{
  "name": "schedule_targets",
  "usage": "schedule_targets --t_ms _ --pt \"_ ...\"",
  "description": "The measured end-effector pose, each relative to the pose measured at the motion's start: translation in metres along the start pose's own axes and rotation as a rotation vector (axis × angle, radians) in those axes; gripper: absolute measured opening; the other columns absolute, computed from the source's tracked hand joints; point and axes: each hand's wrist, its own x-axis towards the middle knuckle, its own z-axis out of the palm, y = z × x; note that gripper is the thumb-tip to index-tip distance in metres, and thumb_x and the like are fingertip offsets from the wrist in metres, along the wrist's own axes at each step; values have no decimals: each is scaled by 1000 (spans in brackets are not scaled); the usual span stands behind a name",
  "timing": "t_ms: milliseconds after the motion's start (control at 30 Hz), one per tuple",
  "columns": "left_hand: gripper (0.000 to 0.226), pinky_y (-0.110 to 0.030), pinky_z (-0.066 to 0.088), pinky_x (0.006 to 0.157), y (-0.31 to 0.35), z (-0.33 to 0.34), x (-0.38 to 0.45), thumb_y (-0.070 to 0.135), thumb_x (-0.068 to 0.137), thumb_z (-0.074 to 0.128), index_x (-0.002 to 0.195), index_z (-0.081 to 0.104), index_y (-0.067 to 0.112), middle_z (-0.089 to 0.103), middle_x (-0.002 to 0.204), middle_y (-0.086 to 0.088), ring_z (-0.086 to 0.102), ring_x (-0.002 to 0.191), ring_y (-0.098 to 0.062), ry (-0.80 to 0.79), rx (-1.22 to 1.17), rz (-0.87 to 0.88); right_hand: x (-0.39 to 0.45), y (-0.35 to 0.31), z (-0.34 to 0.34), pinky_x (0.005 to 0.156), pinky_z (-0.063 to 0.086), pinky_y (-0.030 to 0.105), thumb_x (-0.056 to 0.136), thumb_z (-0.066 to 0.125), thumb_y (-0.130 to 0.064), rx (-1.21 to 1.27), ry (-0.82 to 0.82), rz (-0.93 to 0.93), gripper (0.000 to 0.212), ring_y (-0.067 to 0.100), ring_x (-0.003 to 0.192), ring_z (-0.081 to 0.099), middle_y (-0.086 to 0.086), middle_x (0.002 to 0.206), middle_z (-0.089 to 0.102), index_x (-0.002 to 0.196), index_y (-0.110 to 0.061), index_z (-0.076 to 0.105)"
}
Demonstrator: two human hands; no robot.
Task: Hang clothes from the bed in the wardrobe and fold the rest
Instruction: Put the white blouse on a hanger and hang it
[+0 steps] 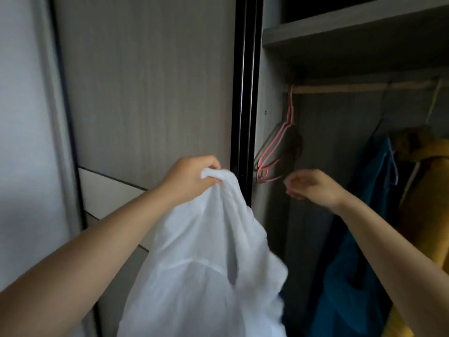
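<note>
The white shirt is gripped at its top by the left hand, kept clear for hanging. The right hand, loosely curled and empty, is positioned just beside the pink hangers.

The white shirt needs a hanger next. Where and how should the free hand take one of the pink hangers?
Grip the nearest pink hanger by its lower bar, from below and the right: the right hand is nearest that end, and the neck sits high at the rail.

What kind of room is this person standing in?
Most likely a bedroom, at an open wardrobe: a rail carries pink hangers and hung clothes, with a shelf above, and the left hand holds up a white shirt.
</note>
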Motion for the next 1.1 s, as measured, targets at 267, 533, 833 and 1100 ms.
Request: schedule_targets --t_ms 267,533,833,1100 --pt "55 -22 41 68 -17 13 32 57 74 34 129 35 59 67 95 0 61 84 -18 -171 366 311 119 12 26 40 41 17 95 41 -11 633 280 310 27 6 34 52 4 62 52 69 -12 48" --pt "69 -32 44 59 -29 16 45 29 80 61 113 10 63 55 64 -14 51 56 -21 -281 286 249 148 16 40 46 38 16 96 35 -9 676 584 240 31 9 51 46 -1 59 46 66 -15 43" --pt "62 -19 34 50 -40 21 43 46 68 45 114 12 71 43 51 0 39 45 -8 -259 301 321 135 23 34 77 39 34 100 31 -16 286 724 85 31 21 77 48 3 72 46 71 -15 44" --pt "74 -10 30 52 -39 24 38 38 85 54 123 -3 63 43 57 6 43 55 -7 -301 246 347 18 25 53 51 33 24 98 38 -16 18 692 94 34 14 57 43 0 59 41 64 -16 35"
